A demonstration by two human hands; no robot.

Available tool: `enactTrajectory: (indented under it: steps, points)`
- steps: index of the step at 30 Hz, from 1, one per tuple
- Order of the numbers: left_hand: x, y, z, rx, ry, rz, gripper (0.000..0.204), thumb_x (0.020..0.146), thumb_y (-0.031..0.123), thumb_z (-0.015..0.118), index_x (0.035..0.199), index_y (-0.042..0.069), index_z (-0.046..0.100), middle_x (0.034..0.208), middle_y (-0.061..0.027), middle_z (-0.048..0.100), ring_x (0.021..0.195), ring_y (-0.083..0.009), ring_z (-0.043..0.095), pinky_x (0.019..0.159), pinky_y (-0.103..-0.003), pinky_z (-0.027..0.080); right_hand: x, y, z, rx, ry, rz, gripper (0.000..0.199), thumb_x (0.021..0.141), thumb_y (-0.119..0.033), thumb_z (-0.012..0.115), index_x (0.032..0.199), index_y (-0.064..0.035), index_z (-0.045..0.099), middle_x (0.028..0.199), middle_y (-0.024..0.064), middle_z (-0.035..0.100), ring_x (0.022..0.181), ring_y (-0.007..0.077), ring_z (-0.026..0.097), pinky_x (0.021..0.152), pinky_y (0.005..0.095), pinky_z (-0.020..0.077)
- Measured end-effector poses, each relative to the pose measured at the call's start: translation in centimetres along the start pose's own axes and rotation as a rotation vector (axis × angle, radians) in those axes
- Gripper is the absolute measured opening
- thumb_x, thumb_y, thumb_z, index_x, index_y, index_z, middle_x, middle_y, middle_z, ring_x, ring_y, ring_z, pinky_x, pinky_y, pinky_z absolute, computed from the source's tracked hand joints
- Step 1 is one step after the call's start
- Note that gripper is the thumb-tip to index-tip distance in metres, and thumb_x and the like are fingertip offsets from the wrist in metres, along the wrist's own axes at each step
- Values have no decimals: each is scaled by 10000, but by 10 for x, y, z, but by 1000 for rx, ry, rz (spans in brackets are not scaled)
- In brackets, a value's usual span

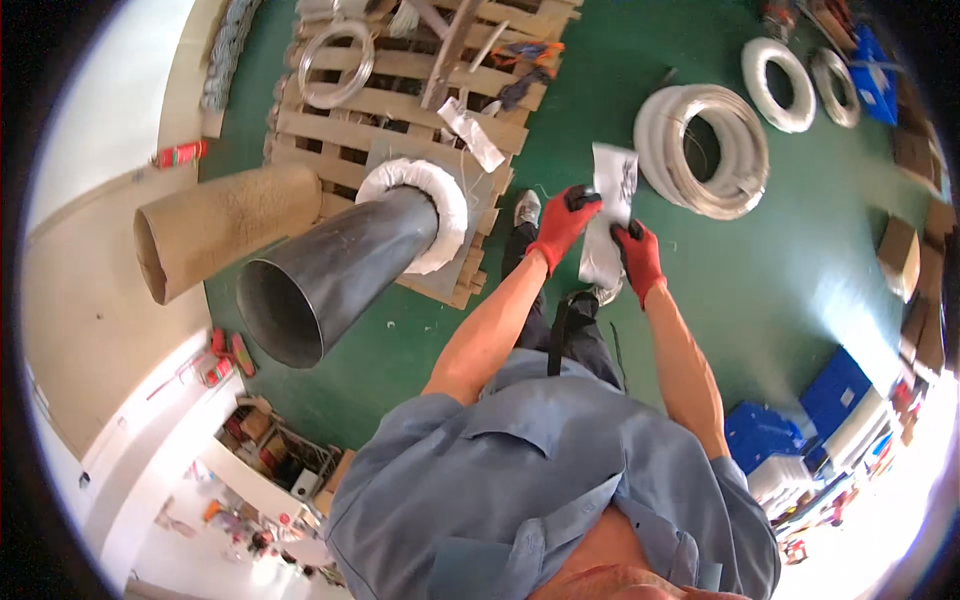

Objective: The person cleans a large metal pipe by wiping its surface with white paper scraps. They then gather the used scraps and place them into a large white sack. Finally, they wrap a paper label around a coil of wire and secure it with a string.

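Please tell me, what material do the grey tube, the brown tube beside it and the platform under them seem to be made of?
The grey tube looks like sheet metal: smooth, dull sheen, thin rim. The brown tube seems to be cardboard: matt, fibrous, thick wall at the open end. The pallet is bare wood: pale slats with gaps. The sheet in both gloved hands, left hand and right hand, may be thin plastic or paper.

this is looking like a workshop or factory floor, with a green painted floor [780, 270] carrying a wooden pallet [400, 110], coils of white tubing [705, 150], big metal and cardboard ducts [330, 270], and blue crates [800, 420] sitting along the edge.
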State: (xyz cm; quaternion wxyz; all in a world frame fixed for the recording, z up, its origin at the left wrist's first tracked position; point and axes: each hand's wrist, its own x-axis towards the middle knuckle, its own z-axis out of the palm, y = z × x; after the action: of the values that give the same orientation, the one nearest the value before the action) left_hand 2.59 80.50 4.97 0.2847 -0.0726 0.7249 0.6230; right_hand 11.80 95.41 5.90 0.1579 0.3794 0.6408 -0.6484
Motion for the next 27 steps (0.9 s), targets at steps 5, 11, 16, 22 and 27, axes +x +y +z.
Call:
enactTrajectory:
  steps: [5,11,16,22,27]
  points:
    - [116,-157,-115,-94,359,-241,469,718,276,772,1056,7,588,926,-106,676,808,-171,622,715,-310,492,20,93,7,-413,35,66,213,821,-171,626,955,-5,631,761,67,639,714,128,534,685,318,465]
    - [297,-288,-227,318,528,-503,871,666,470,744,1247,-97,427,1227,-297,539,1142,-383,540,960,-400,431,6,140,-9,-330,81,547,137,860,-157,618,918,-34,638,710,-21,563,627,50,467,539,233,378]
    - [381,-305,-227,459,625,-806,937,640,513,751,1266,-52,344,1158,-247,594,1085,-391,579,911,-437,467,24,141,17,-194,184,697,102,877,-165,623,854,-66,616,666,-62,503,546,31,403,473,223,311]
    - [381,-331,-243,513,698,-725,678,643,396,742,1137,-14,523,1046,-189,655,988,-322,640,822,-435,505,66,105,48,-349,74,616,179,889,-180,602,869,-2,602,708,-39,530,650,58,427,557,234,362]
    - [334,-282,-240,344,661,-499,353,663,233,678,908,-20,652,897,-184,679,790,-316,654,700,-417,488,63,83,50,-217,90,545,201,893,-160,608,993,14,622,807,-24,590,698,51,484,609,229,407]
